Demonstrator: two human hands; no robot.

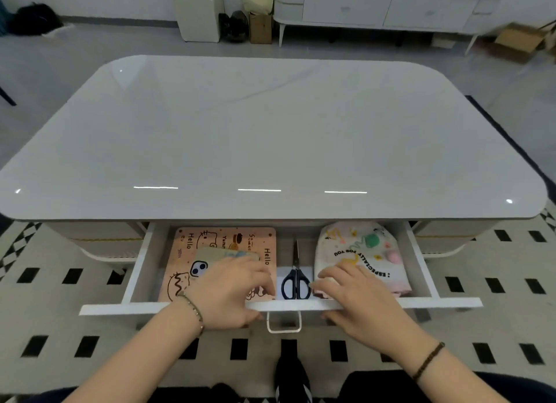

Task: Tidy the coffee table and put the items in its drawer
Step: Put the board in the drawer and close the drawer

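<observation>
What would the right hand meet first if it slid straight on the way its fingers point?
Probably the scissors: the right hand, gripping the drawer front, points its fingers left and away towards their black handles. Height is unclear, so it might pass over them.

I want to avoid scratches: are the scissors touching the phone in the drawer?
Apart. The head view shows a strip of the pink mat between the phone and the scissors.

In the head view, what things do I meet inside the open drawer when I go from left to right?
In the drawer: pink board → scissors → cloth bag.
</observation>
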